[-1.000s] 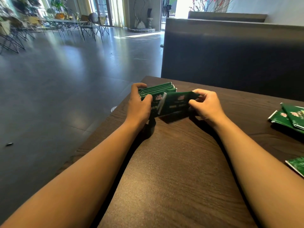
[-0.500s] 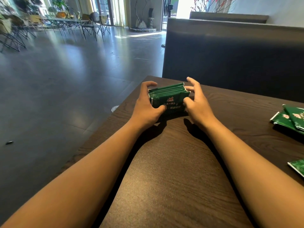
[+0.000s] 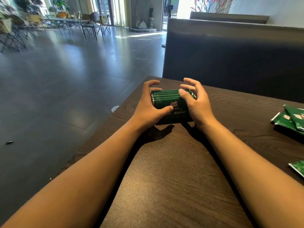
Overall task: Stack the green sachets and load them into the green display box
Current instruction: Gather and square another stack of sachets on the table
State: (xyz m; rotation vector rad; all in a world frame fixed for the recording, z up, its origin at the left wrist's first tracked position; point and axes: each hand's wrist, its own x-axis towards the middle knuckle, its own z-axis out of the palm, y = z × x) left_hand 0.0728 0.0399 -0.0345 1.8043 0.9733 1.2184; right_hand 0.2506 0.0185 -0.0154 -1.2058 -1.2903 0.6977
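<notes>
A stack of green sachets (image 3: 166,98) stands on edge on the dark wooden table (image 3: 172,178), near its far left corner. The front sachet shows a pink logo. My left hand (image 3: 148,109) cups the stack's left end, with the thumb across the front face and the fingers curled behind. My right hand (image 3: 197,104) presses the right end with its palm; its thumb lies on the top edges and its fingers are spread above. I cannot make out a green display box; the hands hide the stack's lower part.
Loose green sachets (image 3: 291,118) lie overlapped at the right edge of the table, and another sachet (image 3: 298,167) lies nearer me on the right. A dark bench back (image 3: 230,55) rises behind the table. The table's left edge drops to the grey floor.
A second ago my right hand held one sachet at the front of the stack. That sachet has joined the stack, and both hands have closed in on its ends.
</notes>
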